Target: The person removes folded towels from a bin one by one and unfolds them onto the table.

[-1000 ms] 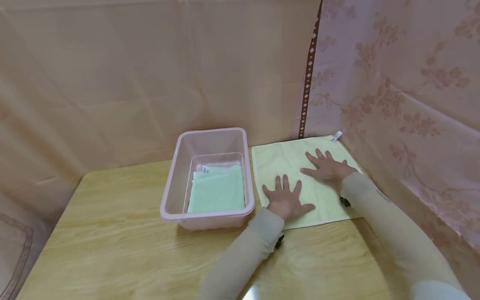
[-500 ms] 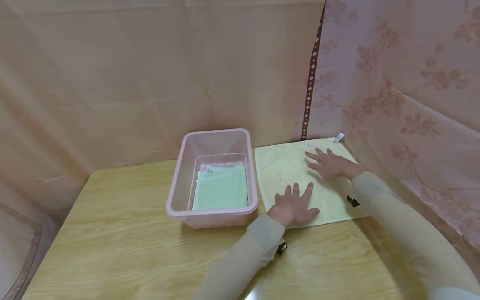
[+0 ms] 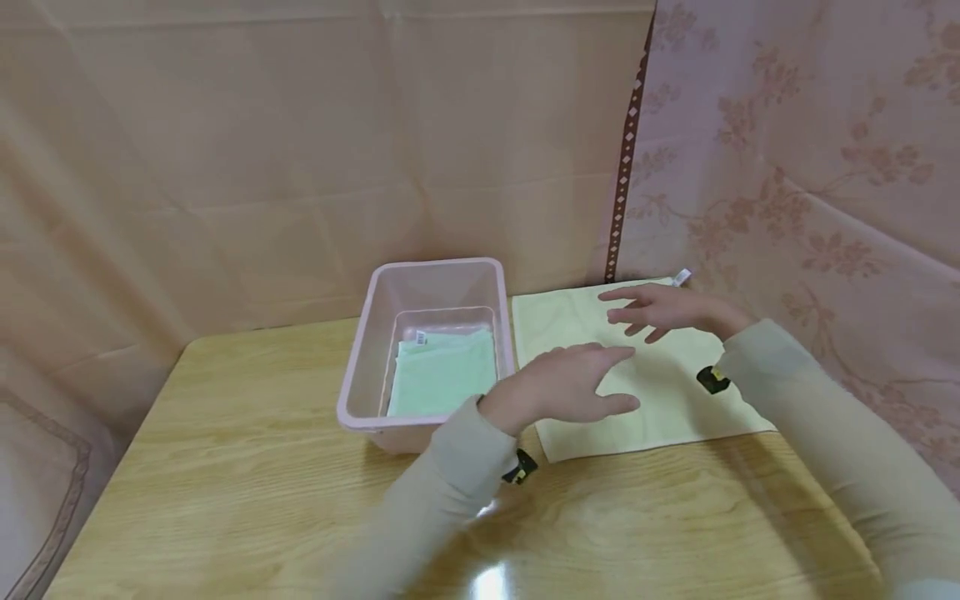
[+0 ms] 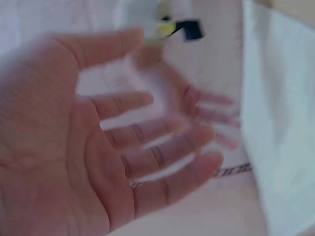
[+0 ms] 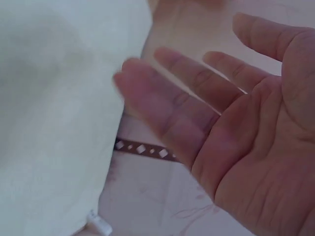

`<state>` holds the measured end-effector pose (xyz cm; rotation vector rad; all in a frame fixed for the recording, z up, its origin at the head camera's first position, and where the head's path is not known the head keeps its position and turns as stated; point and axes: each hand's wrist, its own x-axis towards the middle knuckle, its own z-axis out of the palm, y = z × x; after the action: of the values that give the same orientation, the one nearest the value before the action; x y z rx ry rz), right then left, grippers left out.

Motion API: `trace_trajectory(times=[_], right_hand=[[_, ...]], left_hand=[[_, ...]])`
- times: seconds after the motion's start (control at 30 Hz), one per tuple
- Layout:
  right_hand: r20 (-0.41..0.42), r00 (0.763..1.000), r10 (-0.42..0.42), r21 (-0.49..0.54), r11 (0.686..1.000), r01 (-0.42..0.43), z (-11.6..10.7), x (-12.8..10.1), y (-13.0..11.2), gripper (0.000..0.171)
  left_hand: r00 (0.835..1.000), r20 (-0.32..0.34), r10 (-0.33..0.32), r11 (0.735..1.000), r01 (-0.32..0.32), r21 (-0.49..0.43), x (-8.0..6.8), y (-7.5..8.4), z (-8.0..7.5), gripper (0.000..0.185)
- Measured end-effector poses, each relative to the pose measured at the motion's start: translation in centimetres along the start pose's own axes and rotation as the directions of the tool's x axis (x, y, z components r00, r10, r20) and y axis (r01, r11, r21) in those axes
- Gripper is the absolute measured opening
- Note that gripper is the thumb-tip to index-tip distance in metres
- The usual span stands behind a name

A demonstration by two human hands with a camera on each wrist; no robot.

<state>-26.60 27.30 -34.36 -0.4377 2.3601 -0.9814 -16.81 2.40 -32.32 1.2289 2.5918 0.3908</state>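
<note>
A pale yellow towel (image 3: 660,408) lies spread flat on the table, with a white tag (image 3: 681,277) at its far right corner. My left hand (image 3: 562,383) hovers over the towel's left part, thumb apart from the extended fingers. Above the far right part is my right hand (image 3: 663,308), its fingers spread and loosely bent. Both palms are bare in the wrist views, where the left hand (image 4: 88,147) and the right hand (image 5: 256,132) hold nothing. The towel (image 5: 54,123) shows beyond the right fingertips.
Left of the towel stands a pink plastic basin (image 3: 363,358) with a folded mint green towel (image 3: 446,375) inside. My left forearm crosses near its front right corner. Fabric curtains (image 3: 262,167) hang behind and to the right of the wooden table (image 3: 247,483).
Both hands lay flat with fingers spread on the yellow towel; they have since lifted off it and turned toward each other. The towel and basin keep their places.
</note>
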Motion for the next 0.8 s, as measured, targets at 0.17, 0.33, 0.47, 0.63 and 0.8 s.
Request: trace_trajectory(times=[0.17,0.33,0.47,0.63,0.8], right_hand=[[0.032,0.998,-0.055,0.108,0.993,0.051,-0.3,-0.3,-1.3,0.067],[0.038,0.994,-0.099,0.231,0.969,0.087,0.2,0.1,-1.8,0.067],[0.062,0.987,-0.15,0.334,0.935,0.122,0.9,0.5,-2.0,0.069],[0.065,0.977,-0.204,0.43,0.889,0.157,2.4,1.2,-2.2,0.071],[0.033,0.969,-0.243,0.542,0.819,0.187,3.7,2.5,-2.6,0.075]], left_hand=[[0.995,-0.09,0.033,0.989,-0.046,-0.14,-3.0,-2.6,-4.3,0.068],[0.982,-0.187,-0.031,0.95,-0.029,-0.311,-7.0,-7.0,-6.9,0.061],[0.959,-0.273,-0.073,0.929,-0.035,-0.369,-11.5,-11.3,-7.7,0.059],[0.9,-0.388,-0.2,0.894,0.006,-0.447,-16.6,-16.1,-6.9,0.053],[0.816,-0.463,-0.345,0.828,0.033,-0.56,-19.0,-19.9,-4.9,0.058]])
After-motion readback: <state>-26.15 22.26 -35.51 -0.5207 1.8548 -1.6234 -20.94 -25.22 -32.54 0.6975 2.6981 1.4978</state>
